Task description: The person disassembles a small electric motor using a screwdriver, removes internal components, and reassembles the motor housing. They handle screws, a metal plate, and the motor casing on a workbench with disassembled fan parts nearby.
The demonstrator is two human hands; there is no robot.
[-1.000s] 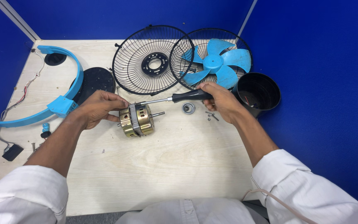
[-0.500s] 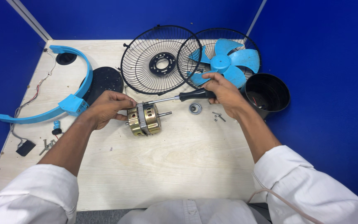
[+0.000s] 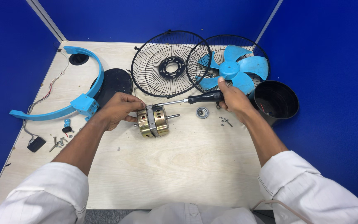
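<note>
motor [image 3: 153, 121] sits mid-table, brass-coloured and drum-shaped with a steel band round its middle and a thin shaft poking out to the right. your left hand [image 3: 119, 108] is wrapped on its left end, fingers closed against the casing, same grip as a second ago. your right hand [image 3: 232, 98] is clamped on the black handle of the screwdriver [image 3: 189, 100], and the shiny shank now runs flatter, its tip meeting the top edge of the motor by the band; a moment back the handle rode slightly higher. the motor itself has barely budged on the board, so you look settled on that one screw spot rather than moving round.

beside the shaft lies a small round metal bearing [image 3: 202, 112], with loose screws [image 3: 225, 120] just right of it. behind, two black wire grilles [image 3: 170, 64] overlap, the right one holding the glossy blue fan blade [image 3: 233, 69]. a black plastic cup-shaped housing [image 3: 275, 101] stands at the right edge. left, a curved blue plastic arc [image 3: 85, 97] lies over a dark perforated disc [image 3: 114, 83] on the pale wood table [image 3: 179, 166].
</note>
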